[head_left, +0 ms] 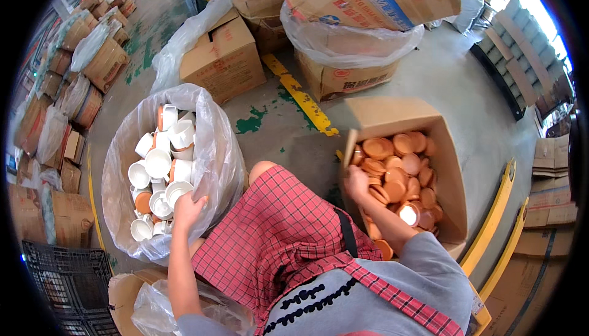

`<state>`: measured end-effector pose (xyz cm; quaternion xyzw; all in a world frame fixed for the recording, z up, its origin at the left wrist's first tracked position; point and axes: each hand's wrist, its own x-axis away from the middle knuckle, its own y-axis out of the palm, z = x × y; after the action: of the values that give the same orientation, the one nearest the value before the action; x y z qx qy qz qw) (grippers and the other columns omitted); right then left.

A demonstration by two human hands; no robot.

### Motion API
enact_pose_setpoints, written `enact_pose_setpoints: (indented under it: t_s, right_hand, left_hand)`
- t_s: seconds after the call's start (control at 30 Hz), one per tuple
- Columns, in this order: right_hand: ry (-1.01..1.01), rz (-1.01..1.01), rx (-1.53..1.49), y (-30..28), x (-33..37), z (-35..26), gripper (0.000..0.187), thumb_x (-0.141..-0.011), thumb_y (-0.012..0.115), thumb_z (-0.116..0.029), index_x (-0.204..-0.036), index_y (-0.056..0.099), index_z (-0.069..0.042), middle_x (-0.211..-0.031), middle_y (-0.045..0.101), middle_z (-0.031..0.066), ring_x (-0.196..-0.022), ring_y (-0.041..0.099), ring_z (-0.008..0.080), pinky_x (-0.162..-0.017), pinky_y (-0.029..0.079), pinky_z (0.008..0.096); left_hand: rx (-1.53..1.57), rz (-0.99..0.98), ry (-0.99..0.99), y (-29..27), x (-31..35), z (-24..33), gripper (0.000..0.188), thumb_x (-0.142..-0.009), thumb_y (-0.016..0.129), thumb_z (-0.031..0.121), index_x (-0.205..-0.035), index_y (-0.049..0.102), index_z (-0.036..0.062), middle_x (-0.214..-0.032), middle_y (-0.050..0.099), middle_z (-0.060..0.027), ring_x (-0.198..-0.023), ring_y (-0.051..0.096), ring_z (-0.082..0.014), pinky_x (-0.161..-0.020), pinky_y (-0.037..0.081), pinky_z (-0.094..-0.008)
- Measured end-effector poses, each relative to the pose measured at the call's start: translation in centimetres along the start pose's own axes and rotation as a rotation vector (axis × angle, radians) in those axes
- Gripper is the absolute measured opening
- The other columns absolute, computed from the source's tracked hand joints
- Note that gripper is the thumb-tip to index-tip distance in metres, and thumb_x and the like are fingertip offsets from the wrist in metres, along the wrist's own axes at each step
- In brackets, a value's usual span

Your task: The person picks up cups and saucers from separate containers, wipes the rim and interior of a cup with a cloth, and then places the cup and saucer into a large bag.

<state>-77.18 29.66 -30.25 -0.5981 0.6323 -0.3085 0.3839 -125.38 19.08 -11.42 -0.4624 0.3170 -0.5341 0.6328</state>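
My left hand (189,211) is closed at the near right side of a white mug (179,190), its thumb toward the rim. The mug is in a bag-lined container (215,115) among several other white mugs, some with orange-brown bases. On the right, a cardboard box (453,183) stands open, filled with round orange-brown lids (396,190), one with a bright glare. My right hand (357,184) is at the box's left inner side, beside the lids. Its fingers are smeared by motion, so whether they hold a lid is unclear.
Tall cartons with plastic liners (343,48) and a brown carton (224,60) stand ahead. A yellow pallet-jack fork (491,219) lies to the right. Black crates (67,281) are at lower left, next to another lined carton (126,299). Stacked cartons line the far left.
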Motion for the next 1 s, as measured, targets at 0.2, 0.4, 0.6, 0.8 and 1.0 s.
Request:
enact_pose_setpoints:
  t_s: [0.2, 0.4, 0.6, 0.8, 1.0]
  right_hand:
    - [-0.438, -0.222, -0.285, 6.9, -0.3, -10.6, 0.011, -0.079, 0.052, -0.014, -0.081, 0.054, -0.003, -0.07, 0.057, 0.0192, -0.067, 0.058, 0.0396, -0.06, 0.047, 0.0478]
    - [-0.623, -0.386, -0.221, 8.4, -5.1, -15.9, 0.014, -0.076, 0.058, -0.013, -0.084, 0.053, -0.003, -0.073, 0.061, 0.022, -0.071, 0.06, 0.0401, -0.062, 0.047, 0.0485]
    - [-0.558, -0.26, -0.164, 13.6, -12.9, -21.9, 0.028, -0.074, 0.065, -0.016, -0.098, 0.057, -0.003, -0.086, 0.063, 0.0217, -0.082, 0.061, 0.0393, -0.072, 0.049, 0.048]
    - [-0.52, -0.439, -0.307, 8.0, -11.0, -25.0, 0.045, -0.075, 0.066, -0.009, -0.117, 0.053, -0.001, -0.107, 0.061, 0.0208, -0.099, 0.06, 0.0338, -0.084, 0.049, 0.0399]
    - [-1.135, -0.291, -0.443, -5.7, -7.9, -37.3, 0.069, -0.062, 0.077, -0.004, -0.126, 0.051, -0.009, -0.123, 0.054, 0.0126, -0.114, 0.051, 0.0302, -0.097, 0.042, 0.037]
  left_hand:
    - [0.077, 0.019, -0.019, 0.3, 0.2, 0.6, 0.04, -0.075, 0.067, 0.033, -0.092, 0.063, -0.004, -0.083, 0.063, -0.0266, -0.081, 0.061, -0.042, -0.072, 0.047, -0.0449]
    - [0.036, 0.018, -0.084, -1.1, 0.6, 0.9, 0.04, -0.074, 0.068, 0.033, -0.092, 0.064, -0.0025, -0.083, 0.064, -0.0244, -0.081, 0.061, -0.04, -0.073, 0.047, -0.0448]
    - [-0.029, 0.077, 0.021, -0.6, 0.5, 1.7, 0.038, -0.074, 0.069, 0.029, -0.098, 0.063, -0.0002, -0.089, 0.065, -0.0192, -0.084, 0.062, -0.0368, -0.074, 0.048, -0.0431]
    - [-0.192, 0.624, 0.24, -4.9, 8.4, 4.8, 0.024, -0.077, 0.068, 0.015, -0.098, 0.063, 0.0041, -0.089, 0.063, -0.0094, -0.076, 0.061, -0.0306, -0.068, 0.049, -0.0394]
    - [0.268, 0.81, -0.288, 1.0, 20.1, -2.6, 0.012, -0.082, 0.061, 0.002, -0.094, 0.062, 0.002, -0.086, 0.06, -0.0107, -0.073, 0.059, -0.0224, -0.065, 0.048, -0.0296]
